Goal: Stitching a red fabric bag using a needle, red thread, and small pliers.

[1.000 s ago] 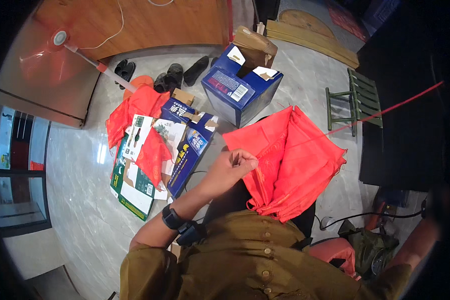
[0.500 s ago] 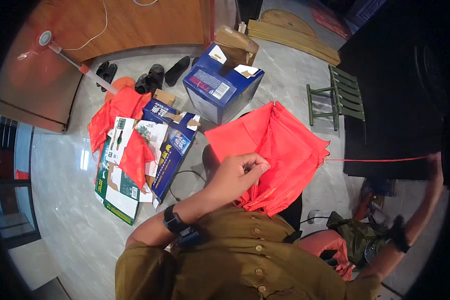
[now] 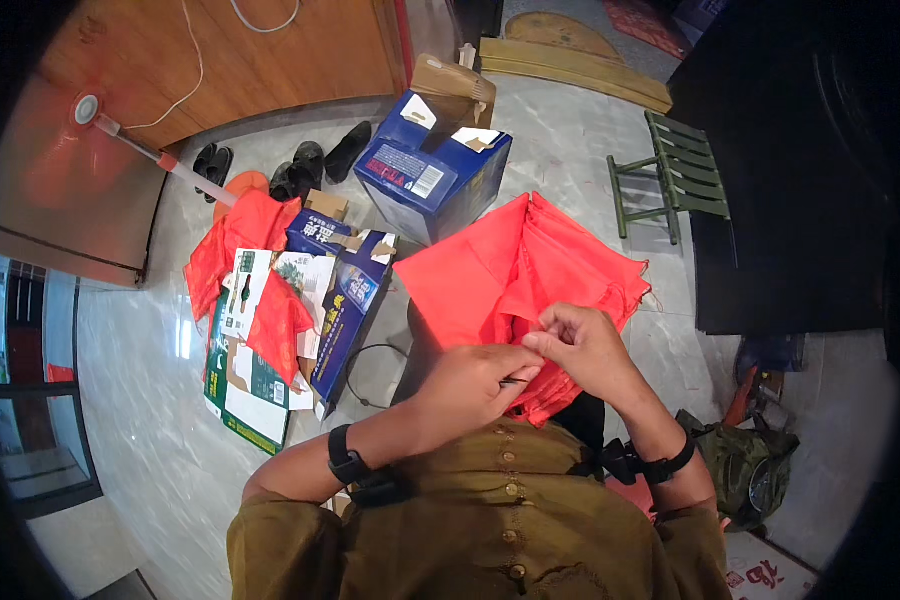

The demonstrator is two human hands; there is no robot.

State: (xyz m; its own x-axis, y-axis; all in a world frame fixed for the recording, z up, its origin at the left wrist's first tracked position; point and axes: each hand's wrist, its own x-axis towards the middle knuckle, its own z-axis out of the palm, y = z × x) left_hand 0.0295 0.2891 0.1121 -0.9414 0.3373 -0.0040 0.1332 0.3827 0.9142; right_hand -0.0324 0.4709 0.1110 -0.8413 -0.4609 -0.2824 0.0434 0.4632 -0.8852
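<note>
A stack of orange-red mesh cloth (image 3: 515,270) lies spread in front of me, its near edge at my chest. My left hand (image 3: 475,382) is closed at that near edge and pinches a thin dark needle-like thing between finger and thumb. My right hand (image 3: 580,345) sits just beside it, fingertips pinched on the cloth's edge. Both hands nearly touch. Each wrist wears a black band. My olive buttoned shirt fills the bottom of the view.
An open blue cardboard box (image 3: 432,172) stands beyond the cloth. Flattened blue and green cartons (image 3: 300,330) with more orange-red mesh (image 3: 245,235) lie to the left. Shoes (image 3: 310,170), a fan stand (image 3: 120,135), a green folding stool (image 3: 675,175), a dark bag (image 3: 740,465).
My right arm, stretched far out to the right pulling a red thread, has come back in; its hand now joins the left hand at the cloth's near edge.
</note>
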